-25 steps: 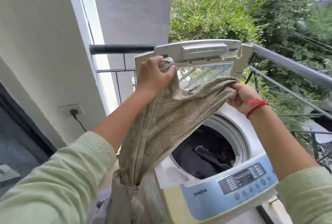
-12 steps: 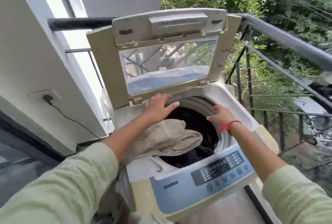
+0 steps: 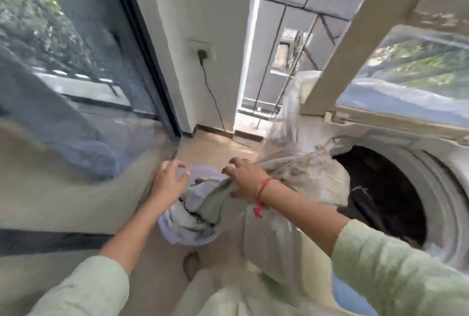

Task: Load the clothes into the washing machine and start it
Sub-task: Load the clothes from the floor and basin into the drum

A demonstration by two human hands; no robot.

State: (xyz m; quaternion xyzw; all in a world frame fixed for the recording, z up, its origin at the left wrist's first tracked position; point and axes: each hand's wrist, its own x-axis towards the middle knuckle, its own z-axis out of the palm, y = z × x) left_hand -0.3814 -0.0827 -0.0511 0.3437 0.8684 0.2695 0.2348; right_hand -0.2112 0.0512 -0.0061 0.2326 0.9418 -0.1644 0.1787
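My right hand (image 3: 245,180) pinches grey cloth from the laundry basket (image 3: 187,216) at frame centre; my left hand (image 3: 168,180) hovers open at the basket's rim, probably to steady it. Beige garment (image 3: 309,176) drapes over the washing machine (image 3: 431,163) opening at right, lid (image 3: 368,36) raised for loading. No legible writing; frame blurred.

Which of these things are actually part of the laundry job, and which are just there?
Part of the job:
laundry basket
grey garment
beige cloth
washing machine
open lid
left hand
right hand

Just there:
glass door
wall socket
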